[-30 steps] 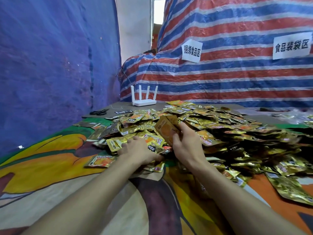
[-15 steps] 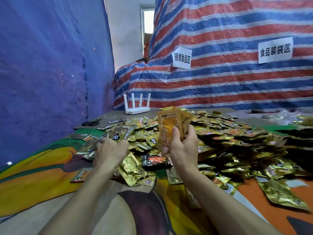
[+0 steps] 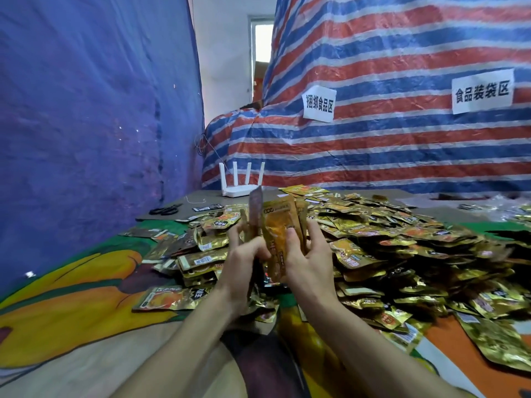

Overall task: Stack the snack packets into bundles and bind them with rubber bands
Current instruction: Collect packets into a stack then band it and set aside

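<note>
A big heap of gold and orange snack packets (image 3: 382, 242) covers the middle and right of the table. Above its near edge, my right hand (image 3: 309, 259) grips an upright stack of packets (image 3: 283, 225), thumb across the front. My left hand (image 3: 244, 262) holds a single packet (image 3: 255, 214) upright, right beside the stack on its left. One loose packet (image 3: 166, 298) lies flat to the left of my left wrist. No rubber band is in sight.
A white router (image 3: 240, 183) stands at the table's far edge, with black scissors (image 3: 165, 209) to its left. A blue tarp wall runs along the left; a striped tarp with two paper signs closes the back. Colourful printed cloth (image 3: 71, 311) covers the near table.
My left hand lifted off the pile with a packet and came up against the right hand's stack. My right hand raised the stack upright. The view moved closer.
</note>
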### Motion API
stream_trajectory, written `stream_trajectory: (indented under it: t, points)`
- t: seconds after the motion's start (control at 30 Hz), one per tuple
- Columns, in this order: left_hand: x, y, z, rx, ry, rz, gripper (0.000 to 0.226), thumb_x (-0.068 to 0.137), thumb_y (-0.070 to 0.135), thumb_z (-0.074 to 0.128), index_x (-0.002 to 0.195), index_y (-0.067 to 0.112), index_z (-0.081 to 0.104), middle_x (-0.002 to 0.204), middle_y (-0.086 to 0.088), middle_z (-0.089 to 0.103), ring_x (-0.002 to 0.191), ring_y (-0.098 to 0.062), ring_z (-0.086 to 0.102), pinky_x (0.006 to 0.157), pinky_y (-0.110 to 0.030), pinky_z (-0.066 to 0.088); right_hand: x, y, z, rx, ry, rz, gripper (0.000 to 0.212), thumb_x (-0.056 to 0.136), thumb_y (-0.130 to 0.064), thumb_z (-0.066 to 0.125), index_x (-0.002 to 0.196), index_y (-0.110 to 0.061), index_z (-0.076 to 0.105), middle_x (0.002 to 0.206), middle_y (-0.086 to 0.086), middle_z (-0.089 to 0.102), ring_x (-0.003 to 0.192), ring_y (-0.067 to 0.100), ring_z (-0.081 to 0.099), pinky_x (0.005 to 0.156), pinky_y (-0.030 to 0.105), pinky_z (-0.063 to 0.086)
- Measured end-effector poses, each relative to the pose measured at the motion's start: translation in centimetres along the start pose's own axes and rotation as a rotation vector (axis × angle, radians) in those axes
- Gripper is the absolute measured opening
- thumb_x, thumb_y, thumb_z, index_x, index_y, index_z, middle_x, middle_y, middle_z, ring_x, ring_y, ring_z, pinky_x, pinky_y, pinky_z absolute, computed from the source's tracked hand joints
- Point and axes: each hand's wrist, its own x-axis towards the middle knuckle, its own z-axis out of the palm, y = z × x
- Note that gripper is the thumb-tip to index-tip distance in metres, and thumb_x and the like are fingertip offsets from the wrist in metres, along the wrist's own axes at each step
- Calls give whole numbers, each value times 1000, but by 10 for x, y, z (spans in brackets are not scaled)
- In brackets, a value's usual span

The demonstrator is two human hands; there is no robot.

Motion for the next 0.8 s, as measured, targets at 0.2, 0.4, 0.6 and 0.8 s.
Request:
stream_trajectory:
  t: [0.2,0.4,0.6,0.8]
  points:
    - [3,-23,10,64,-36,16,72,61,11,64,128,25,43,113,-16,64,105,-31,67,84,-47,58,-7,0,11,144,-126,210,23,108,-23,39,116,-26,60,112,8,70,109,26,66,103,52,48]
    - [2,-27,8,62,-121,40,90,59,0,76,136,22,36,93,2,75,88,-16,73,68,-26,56,-9,-3,11,330,-94,285,53,98,-53,41,118,-9,64,112,20,71,105,33,69,99,49,53]
    - [-6,-22,13,102,-94,162,97,59,1,75,144,16,31,116,-16,68,100,-22,73,82,-30,60,-1,-2,0,488,-122,495,65,104,-50,32,99,-5,79,101,15,77,92,25,76,70,26,60]
    - [-9,-14,15,172,48,502,105,64,3,68,151,33,19,86,5,64,73,-4,68,66,-16,53,-1,-5,2,311,-92,480,33,97,-21,53,105,4,73,106,27,72,88,35,72,71,34,55]
